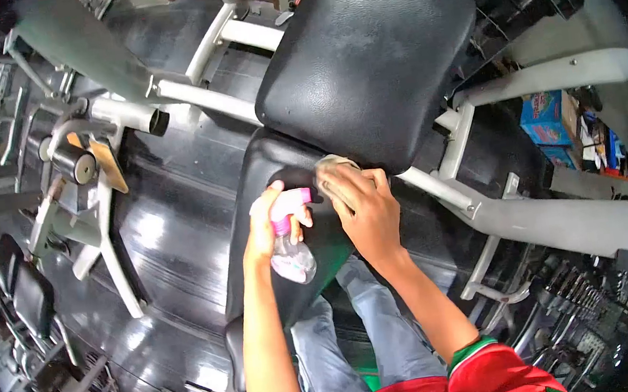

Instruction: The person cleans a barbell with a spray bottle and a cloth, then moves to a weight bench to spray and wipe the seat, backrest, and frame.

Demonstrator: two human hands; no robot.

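My left hand [261, 224] is wrapped round the neck of a clear spray bottle [294, 262] with a pink and white trigger head. The bottle is held over the black padded seat [252, 195] of a gym machine. My right hand [366, 209] presses a pale cloth [334, 164] onto the seat, close to the seam with the backrest [368, 58]. Fingers cover most of the cloth. The backrest is black, with a few worn, shiny patches.
White-grey machine frames [557, 222] flank the seat on the right. Another machine with a round padded roller [73, 163] stands at the left on the dark floor [169, 212]. Blue boxes [550, 123] sit at the right, and dumbbell racks [580, 289] below them.
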